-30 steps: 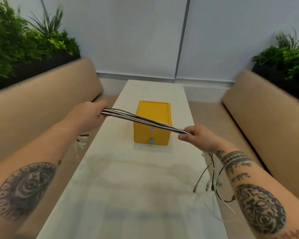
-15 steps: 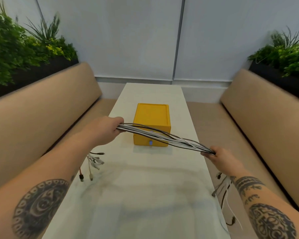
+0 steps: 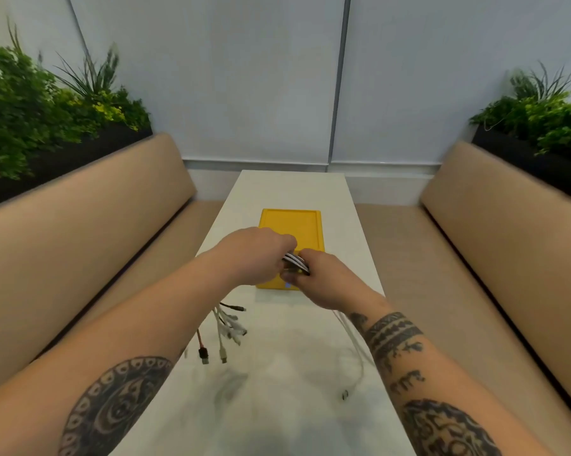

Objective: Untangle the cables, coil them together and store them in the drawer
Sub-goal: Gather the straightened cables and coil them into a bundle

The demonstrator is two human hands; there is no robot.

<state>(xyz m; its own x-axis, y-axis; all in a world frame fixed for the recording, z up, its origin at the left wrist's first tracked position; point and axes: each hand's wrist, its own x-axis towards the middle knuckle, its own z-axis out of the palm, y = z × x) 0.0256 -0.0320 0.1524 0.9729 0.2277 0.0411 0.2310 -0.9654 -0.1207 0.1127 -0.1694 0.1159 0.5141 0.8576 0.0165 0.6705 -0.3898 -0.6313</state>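
A bundle of black, white and grey cables (image 3: 295, 262) is gripped between both hands above the table. My left hand (image 3: 256, 255) and my right hand (image 3: 323, 279) are closed on it and nearly touch each other. Only a short stretch of the bundle shows between them. Loose plug ends (image 3: 226, 327) hang below my left hand, and thin white ends (image 3: 351, 343) trail under my right wrist. The yellow drawer box (image 3: 305, 227) stands on the white table (image 3: 287, 390) right behind my hands; its front is mostly hidden, and a blue knob (image 3: 287, 285) shows.
Tan cushioned benches (image 3: 90, 225) (image 3: 495, 232) run along both sides of the narrow table. Green plants in dark planters (image 3: 47, 103) (image 3: 541, 113) sit behind the backrests. A pale wall closes off the far end.
My hands were far apart with the bundle stretched between them. They have come together in front of the yellow box, so the visible span of cable is now very short.
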